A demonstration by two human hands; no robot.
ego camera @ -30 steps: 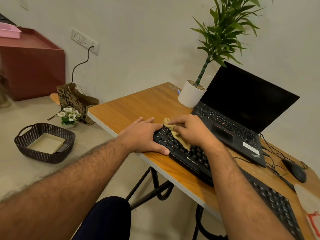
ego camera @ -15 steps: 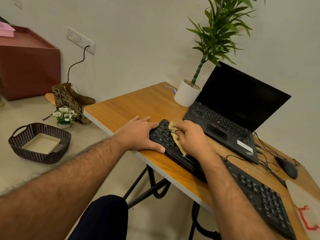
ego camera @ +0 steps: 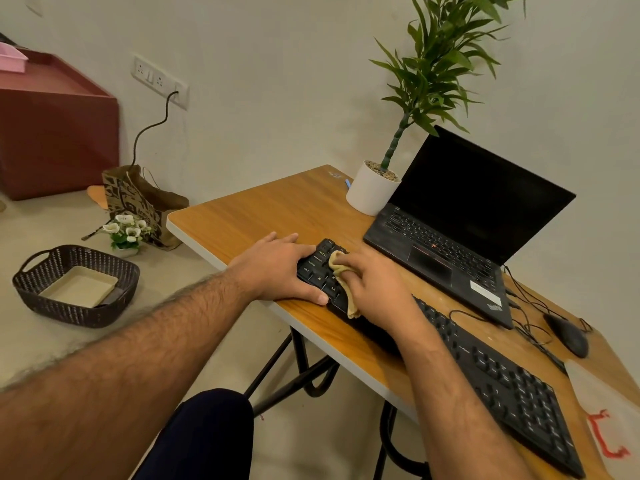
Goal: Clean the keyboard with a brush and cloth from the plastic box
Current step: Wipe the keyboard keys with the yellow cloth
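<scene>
A long black keyboard (ego camera: 498, 382) lies along the front edge of the wooden table (ego camera: 263, 209). My right hand (ego camera: 375, 289) presses a folded tan cloth (ego camera: 341, 271) onto the keys near the keyboard's left end. My left hand (ego camera: 277, 268) rests flat on the table with its fingers and thumb braced against that left end, holding the keyboard steady. A dark woven plastic basket (ego camera: 74, 285) with a pale tray inside stands on the floor at the left. No brush is visible.
An open black laptop (ego camera: 460, 233) sits behind the keyboard, with a potted plant (ego camera: 372, 188) at its left. A black mouse (ego camera: 568, 336) and its cables lie at the right. A paper bag (ego camera: 138, 202) and small flowers (ego camera: 126, 230) stand on the floor.
My right hand has drawn the cloth toward the front edge of the keyboard's left end. The view has shifted a little to the right; my left hand stays braced on the keyboard.
</scene>
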